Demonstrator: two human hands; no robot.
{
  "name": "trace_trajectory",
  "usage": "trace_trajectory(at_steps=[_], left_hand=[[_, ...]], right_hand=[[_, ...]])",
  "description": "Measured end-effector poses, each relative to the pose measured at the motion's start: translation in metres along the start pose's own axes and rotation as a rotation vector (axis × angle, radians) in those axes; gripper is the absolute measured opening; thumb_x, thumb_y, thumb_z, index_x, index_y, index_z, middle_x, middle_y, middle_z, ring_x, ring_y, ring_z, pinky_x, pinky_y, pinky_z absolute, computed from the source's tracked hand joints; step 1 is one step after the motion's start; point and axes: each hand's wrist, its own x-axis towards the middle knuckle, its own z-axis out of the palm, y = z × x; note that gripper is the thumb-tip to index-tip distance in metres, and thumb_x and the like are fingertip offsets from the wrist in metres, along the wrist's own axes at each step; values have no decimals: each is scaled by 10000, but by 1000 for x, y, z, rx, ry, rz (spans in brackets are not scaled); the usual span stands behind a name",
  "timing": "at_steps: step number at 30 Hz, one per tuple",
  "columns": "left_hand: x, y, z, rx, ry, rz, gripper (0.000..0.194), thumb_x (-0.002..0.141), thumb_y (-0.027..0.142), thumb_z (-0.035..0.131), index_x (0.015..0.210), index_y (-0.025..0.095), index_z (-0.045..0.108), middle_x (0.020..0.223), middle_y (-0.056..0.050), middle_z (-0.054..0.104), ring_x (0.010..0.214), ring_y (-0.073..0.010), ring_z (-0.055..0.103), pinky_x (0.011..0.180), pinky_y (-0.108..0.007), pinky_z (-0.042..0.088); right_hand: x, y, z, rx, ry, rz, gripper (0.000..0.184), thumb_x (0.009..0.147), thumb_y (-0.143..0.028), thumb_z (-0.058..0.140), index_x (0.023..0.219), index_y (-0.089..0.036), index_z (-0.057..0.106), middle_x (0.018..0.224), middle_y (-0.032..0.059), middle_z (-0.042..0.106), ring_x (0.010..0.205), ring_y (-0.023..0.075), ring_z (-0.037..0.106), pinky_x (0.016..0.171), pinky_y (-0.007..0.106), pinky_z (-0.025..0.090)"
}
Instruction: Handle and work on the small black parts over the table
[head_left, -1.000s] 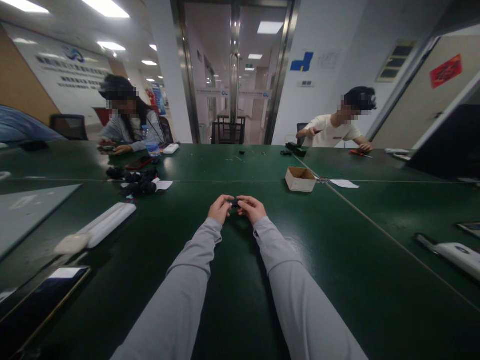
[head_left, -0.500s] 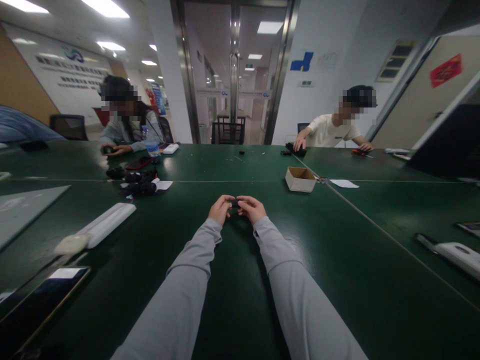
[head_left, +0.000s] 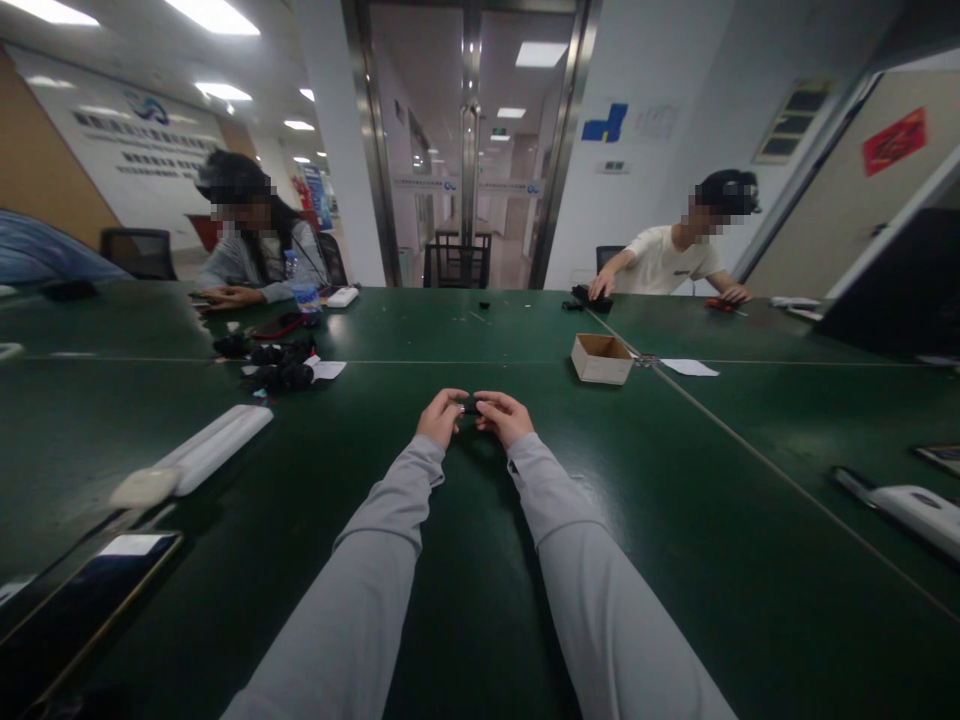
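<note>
My left hand [head_left: 441, 416] and my right hand [head_left: 505, 418] meet over the middle of the green table [head_left: 480, 560]. Between their fingertips is a small, slim black piece [head_left: 470, 408] with a silvery end on the left side. The left fingers pinch that silvery end, while the right thumb and fingers close on the black end. Fingers cover part of the piece, and it is too small to tell its exact kind. Both hands are a little above the tabletop.
An open cardboard box [head_left: 601, 362] stands ahead to the right, near white paper [head_left: 688, 367]. Black gear [head_left: 281, 365], a white elongated case [head_left: 217, 445] and a phone [head_left: 82, 600] lie left. Two people [head_left: 259, 240] [head_left: 686, 250] sit across the table.
My hands stay nearly still around the small black piece. A pale grey panel at the left edge is gone. The person across on the left has lowered their hands to the table.
</note>
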Motion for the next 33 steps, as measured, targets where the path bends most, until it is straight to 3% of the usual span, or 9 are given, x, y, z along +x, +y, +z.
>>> trace_trajectory(at_steps=[21,24,28,33], left_hand=[[0,1,1,-15,31,-4,244,697,241,450,907,191,565,582,48,481,387,-50,407,395,-172,327],[1,-1,1,4,41,3,249,711,251,450,927,193,560,586,46,479,395,-50,410,400,-171,330],[3,-7,1,43,62,53,263,731,320,467,952,191,533,671,33,496,424,-50,418,415,-180,348],[1,-12,3,255,-2,129,242,685,356,553,841,171,540,670,19,510,523,-78,447,489,-199,375]], right_hand=[[0,-1,2,-5,0,11,370,547,-323,732,860,-155,629,614,-16,590,508,86,552,481,209,473],[0,-2,2,-23,-18,17,369,550,-298,717,869,-148,609,589,-27,580,454,78,530,424,195,454],[-2,-3,6,-127,-46,45,300,571,-219,666,842,-141,565,506,-57,539,343,69,462,325,183,390],[-6,0,13,-375,41,72,173,591,-76,580,730,-157,517,567,-57,546,327,46,441,292,160,359]])
